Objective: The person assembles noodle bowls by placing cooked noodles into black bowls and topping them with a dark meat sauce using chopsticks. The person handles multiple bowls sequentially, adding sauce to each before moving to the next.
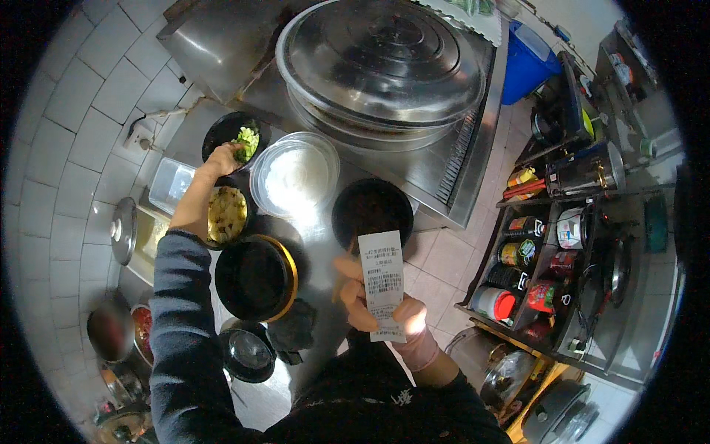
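Observation:
My left hand [222,158] reaches into a small black bowl [216,132] at the far left of the counter. Its fingers are curled at the chopped green vegetables [247,140] in that bowl; the fingertips are partly hidden. Near my body, my right hand [407,320] grips a printed paper slip [383,277] between thumb and fingers, holding it upright. Just beyond the slip stands a black bowl [372,213] with dark contents. Right of the greens sits a round clear plastic tub [294,176] with something pale inside. Below my left wrist is a container of yellowish-brown pieces [226,213].
A large lidded steel pot [381,63] fills the back of the counter. A black pan [255,277] with a yellow rim, a dark cloth [294,325] and a small black bowl [248,352] lie nearer me. Shelves with jars [518,251] stand on the right, beyond the tiled floor.

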`<action>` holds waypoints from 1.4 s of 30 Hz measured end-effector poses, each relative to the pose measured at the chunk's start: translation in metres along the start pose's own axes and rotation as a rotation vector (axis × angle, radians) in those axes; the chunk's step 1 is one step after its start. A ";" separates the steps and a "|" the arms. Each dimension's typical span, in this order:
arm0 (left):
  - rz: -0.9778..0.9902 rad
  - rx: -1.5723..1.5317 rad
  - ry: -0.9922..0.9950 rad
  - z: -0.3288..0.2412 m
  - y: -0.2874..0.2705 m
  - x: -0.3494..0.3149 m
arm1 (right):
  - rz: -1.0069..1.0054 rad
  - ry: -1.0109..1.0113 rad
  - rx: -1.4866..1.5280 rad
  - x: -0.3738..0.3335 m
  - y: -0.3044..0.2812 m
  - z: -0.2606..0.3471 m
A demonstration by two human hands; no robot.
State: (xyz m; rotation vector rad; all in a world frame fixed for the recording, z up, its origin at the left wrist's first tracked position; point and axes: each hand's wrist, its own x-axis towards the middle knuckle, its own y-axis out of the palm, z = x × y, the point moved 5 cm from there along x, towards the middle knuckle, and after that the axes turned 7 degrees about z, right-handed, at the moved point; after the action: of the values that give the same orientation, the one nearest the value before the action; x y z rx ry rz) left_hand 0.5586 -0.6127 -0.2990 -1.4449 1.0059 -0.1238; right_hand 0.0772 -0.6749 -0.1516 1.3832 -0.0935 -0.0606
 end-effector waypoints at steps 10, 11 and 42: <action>-0.027 0.205 -0.022 -0.019 -0.004 0.002 | -0.050 -0.006 -0.054 0.001 -0.007 0.001; 0.024 0.224 -0.043 -0.029 -0.006 0.001 | -0.063 -0.010 -0.050 0.000 -0.008 0.001; -0.266 -1.369 0.238 0.002 -0.036 -0.037 | -0.065 0.061 0.133 -0.029 0.013 -0.013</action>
State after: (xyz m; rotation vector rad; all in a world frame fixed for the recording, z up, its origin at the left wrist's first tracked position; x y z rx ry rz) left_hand 0.5550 -0.5951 -0.2503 -2.8600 1.1123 0.2740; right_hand 0.0496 -0.6571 -0.1417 1.5195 -0.0010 -0.0675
